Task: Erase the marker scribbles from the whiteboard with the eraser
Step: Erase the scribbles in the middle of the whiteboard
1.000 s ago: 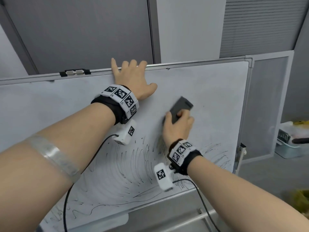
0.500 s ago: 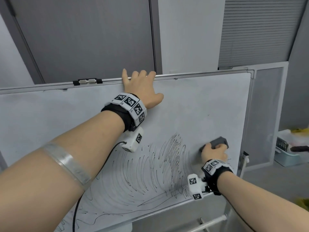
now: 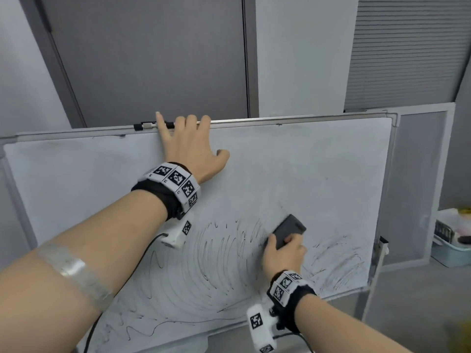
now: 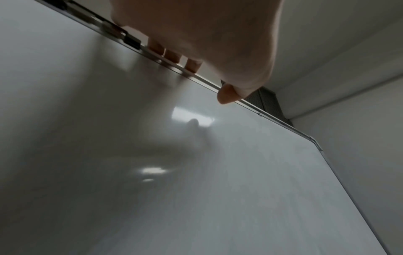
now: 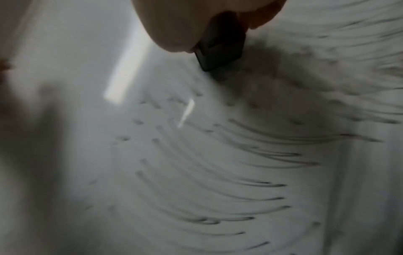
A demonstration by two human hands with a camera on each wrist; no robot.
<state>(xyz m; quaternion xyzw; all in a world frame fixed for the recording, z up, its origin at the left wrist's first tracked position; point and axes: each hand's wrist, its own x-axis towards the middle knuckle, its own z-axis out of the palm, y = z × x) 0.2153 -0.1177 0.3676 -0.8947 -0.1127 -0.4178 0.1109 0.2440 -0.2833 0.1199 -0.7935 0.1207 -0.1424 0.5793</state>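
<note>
A large whiteboard (image 3: 293, 169) stands tilted before me, its upper half wiped pale. Black marker scribbles (image 3: 204, 271) arc across its lower middle, and fainter scribbles (image 3: 336, 258) remain at the lower right. My right hand (image 3: 284, 253) grips a dark grey eraser (image 3: 288, 233) and presses it flat on the board between the two patches. In the right wrist view the eraser (image 5: 220, 46) sits under my fingers with blurred scribbles (image 5: 207, 172) around it. My left hand (image 3: 191, 146) lies on the board's top, fingers curled over the top frame (image 4: 196, 77).
A black and silver clip (image 3: 145, 126) sits on the top frame just left of my left hand. A pale bin (image 3: 451, 240) with items stands on the floor at the right. Grey wall panels rise behind the board.
My right hand has swept the eraser from the board's right edge back left and slightly up into the scribbles. The left hand stays on the top frame.
</note>
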